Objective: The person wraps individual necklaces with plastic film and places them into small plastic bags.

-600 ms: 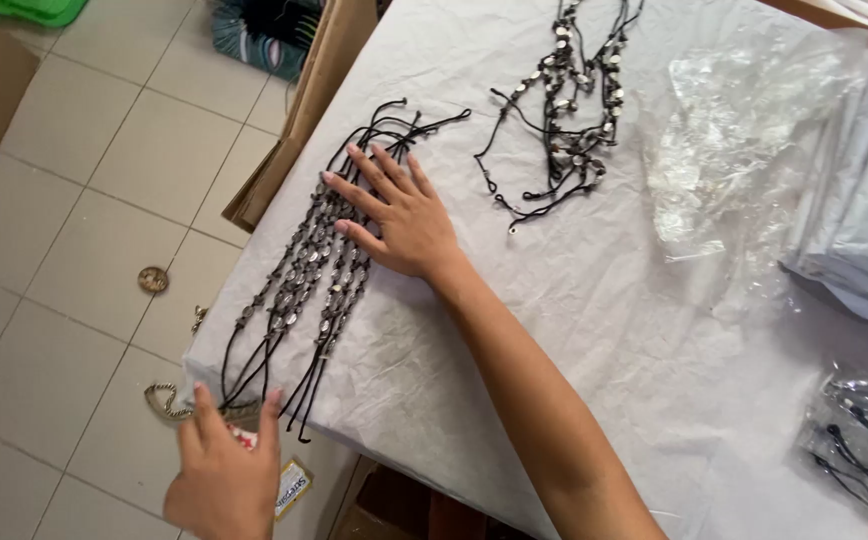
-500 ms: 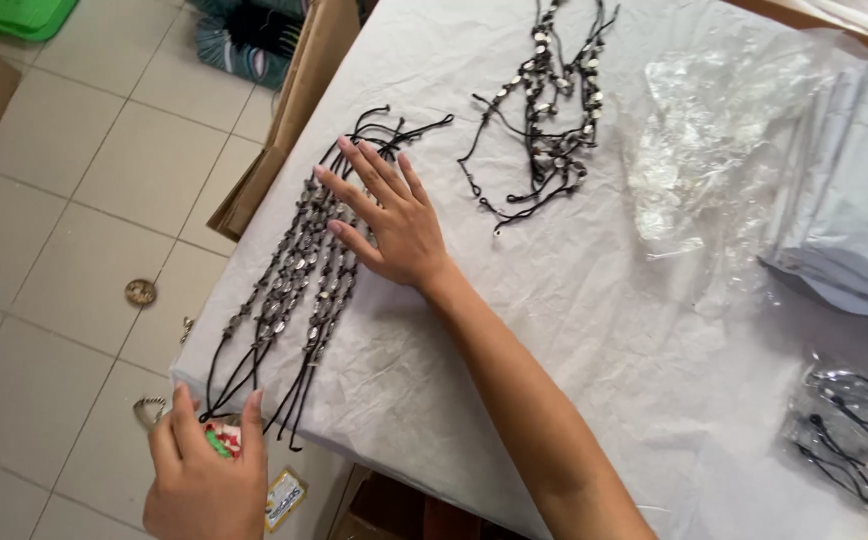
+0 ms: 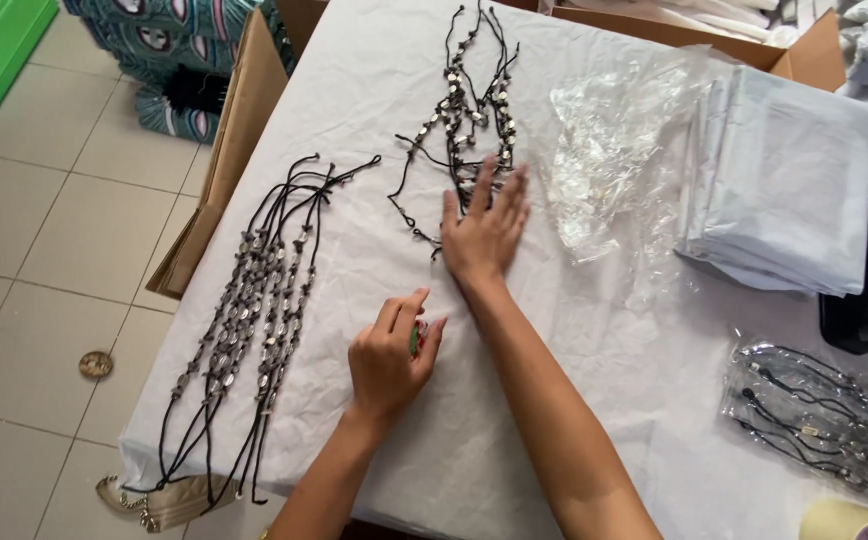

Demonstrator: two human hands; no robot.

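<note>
A bench (image 3: 594, 400) draped in a wrinkled white cloth fills most of the view, seen from above. Past its left edge lies a pale tiled floor (image 3: 44, 220) with a small round drain cover (image 3: 96, 364), and an open cardboard box (image 3: 216, 170) leans against the bench.

At the far right sits a stack of folded pale blue cloth (image 3: 784, 190), with a crumpled clear plastic bag (image 3: 614, 160) just left of it. A second clear bag of beaded cords (image 3: 822, 412) lies at the near right.

On the left of the bench a bundle of black cords strung with silver beads (image 3: 254, 320) lies stretched out straight, its near ends hanging over the edge. Half a second ago the right hand was pressed flat on this bundle; it has now left it lying alone.

The right hand (image 3: 484, 232) now rests palm down, fingers spread and flat, on the near end of a second, looser tangle of beaded cords (image 3: 464, 110) at the far middle. It presses rather than grips. This suggests the straightened bundle is finished with and attention has shifted to the tangle.

The left hand (image 3: 389, 355), which was down at the near bench edge, has come up beside the right wrist. Its fingers are curled closed around a small green and red object (image 3: 415, 338), mostly hidden, so I cannot tell what it is.
</note>
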